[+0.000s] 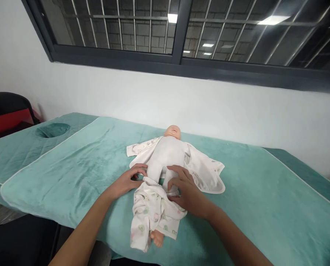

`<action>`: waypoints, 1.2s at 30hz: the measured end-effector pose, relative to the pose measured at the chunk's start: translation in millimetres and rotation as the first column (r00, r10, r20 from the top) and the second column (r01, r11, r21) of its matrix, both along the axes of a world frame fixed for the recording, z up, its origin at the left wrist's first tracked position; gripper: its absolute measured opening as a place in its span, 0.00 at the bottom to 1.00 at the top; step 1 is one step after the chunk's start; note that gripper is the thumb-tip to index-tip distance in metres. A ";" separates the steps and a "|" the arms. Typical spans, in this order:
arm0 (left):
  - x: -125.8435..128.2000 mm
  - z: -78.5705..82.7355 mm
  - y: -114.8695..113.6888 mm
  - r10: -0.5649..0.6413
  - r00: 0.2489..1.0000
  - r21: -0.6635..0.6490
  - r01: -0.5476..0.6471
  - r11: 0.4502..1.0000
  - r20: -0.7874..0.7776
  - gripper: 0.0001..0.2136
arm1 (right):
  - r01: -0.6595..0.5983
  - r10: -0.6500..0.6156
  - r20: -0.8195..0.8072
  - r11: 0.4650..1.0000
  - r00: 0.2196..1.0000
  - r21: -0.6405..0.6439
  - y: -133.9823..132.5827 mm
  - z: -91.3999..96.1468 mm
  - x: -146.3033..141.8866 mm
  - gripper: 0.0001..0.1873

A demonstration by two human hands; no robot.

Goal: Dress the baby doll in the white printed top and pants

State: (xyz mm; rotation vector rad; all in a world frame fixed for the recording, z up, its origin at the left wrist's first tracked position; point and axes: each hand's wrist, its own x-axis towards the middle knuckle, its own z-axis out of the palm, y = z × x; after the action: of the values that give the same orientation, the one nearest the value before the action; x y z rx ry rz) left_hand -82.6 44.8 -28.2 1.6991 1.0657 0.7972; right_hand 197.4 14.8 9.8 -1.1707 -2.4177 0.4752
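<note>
A baby doll [167, 151] with a soft grey body lies on its back, head toward the wall. Its white printed baby jacket [205, 166] is spread out at both sides. White patterned baby pants [151, 201] cover the lower legs, and a bare foot [157, 238] pokes out at the bottom. My left hand [130, 181] has curled fingers and thumb at the pants' waistband on the left leg in view. My right hand [184, 190] is bent round the other leg, thumb and fingers at the waistband there; part of its grip is hidden.
A green plush cover [79, 173] with pale piping lies over the bed, which has a face hole [52, 130] at the left. A white wall [120, 90] and barred window [178, 37] stand behind. A black and red chair [10, 112] is far left.
</note>
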 end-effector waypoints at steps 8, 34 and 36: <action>7.7 10.3 -1.3 -0.025 0.992 -0.012 0.027 1.000 0.121 0.09 | -0.074 0.073 0.096 0.997 0.993 -0.001 7.9 4.5 24.8 0.04; 76.1 -7.3 93.0 0.445 0.892 0.161 -0.452 0.877 0.076 0.10 | 0.507 -0.501 -0.588 0.844 0.634 -0.173 126.5 -30.6 29.5 0.13; 76.3 -16.3 92.4 0.425 0.897 0.162 -0.440 0.883 0.124 0.11 | 0.455 -0.460 -0.620 0.872 0.636 -0.180 124.9 -38.8 30.6 0.13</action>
State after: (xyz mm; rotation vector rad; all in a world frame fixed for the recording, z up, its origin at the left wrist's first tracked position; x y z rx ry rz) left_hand -6.3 137.2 -44.6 1.5782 1.3706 1.2794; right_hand 228.0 139.8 -29.0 -1.2947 -1.4518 0.5965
